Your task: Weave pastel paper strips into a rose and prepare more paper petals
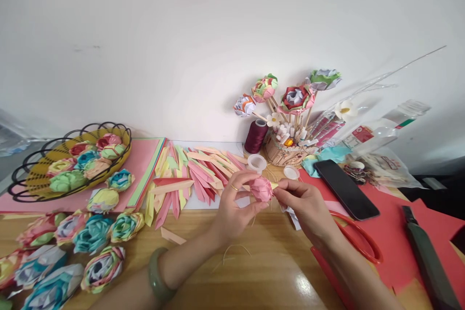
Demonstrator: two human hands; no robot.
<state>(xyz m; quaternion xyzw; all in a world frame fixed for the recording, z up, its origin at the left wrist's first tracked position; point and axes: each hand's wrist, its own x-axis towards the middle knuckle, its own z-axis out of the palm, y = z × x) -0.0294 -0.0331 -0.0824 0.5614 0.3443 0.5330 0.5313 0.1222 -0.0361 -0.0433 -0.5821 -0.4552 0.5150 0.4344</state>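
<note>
At nine o'clock, a yellow basket [36,174] with a looped black rim holds folded paper flowers, and more paper flowers [92,233] lie below it on the wooden tabletop [203,271]. Toward eleven, folded paper strips [198,169] spread out. In the centre, the left hand [234,208], partly open, curls thumb and fingers round a pink paper flower [261,189]; the right hand [300,201], fingertips pinched together, grips a yellow piece [274,185] at its three-o'clock side. A black phone [347,189] lies at three.

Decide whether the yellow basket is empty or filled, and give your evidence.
Partly filled: paper flowers lie in the basket, with bare yellow weave showing beside them.
</note>
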